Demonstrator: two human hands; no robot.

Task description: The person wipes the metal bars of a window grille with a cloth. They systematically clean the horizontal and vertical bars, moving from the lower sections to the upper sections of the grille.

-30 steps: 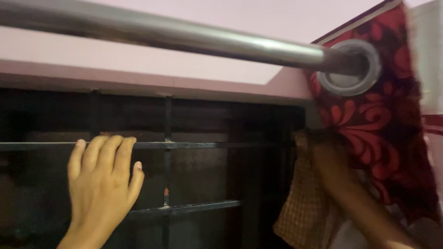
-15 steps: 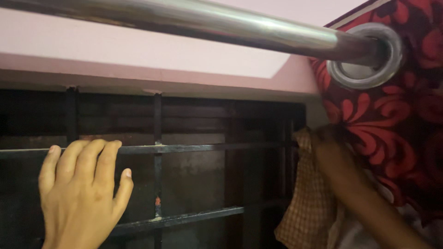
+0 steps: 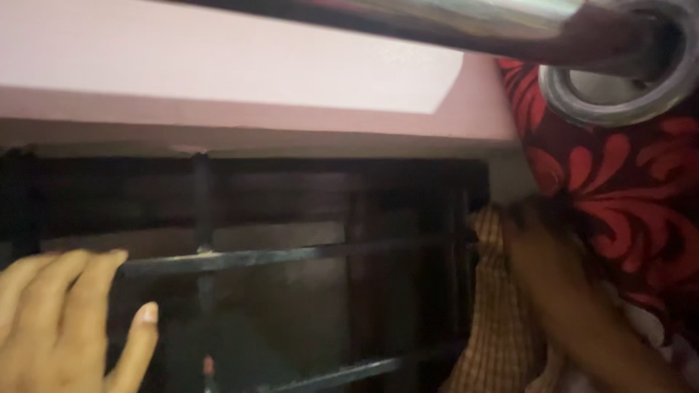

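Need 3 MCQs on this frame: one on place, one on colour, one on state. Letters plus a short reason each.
1. Where is the left hand?
A. on the curtain rod
B. at the window grille's horizontal bar
C. inside the curtain ring

2. What colour is the curtain?
A. dark with a red floral pattern
B. plain blue
C. white with green stripes

3. What is the right hand doing?
A. hanging free
B. pressing a checked cloth against the window's right edge
C. gripping the rod

Answers:
1 B: fingertips lie along the grille bar.
2 A: red leaf shapes on dark fabric below the metal ring.
3 B: the hand sits on the checked cloth, well below the rod.
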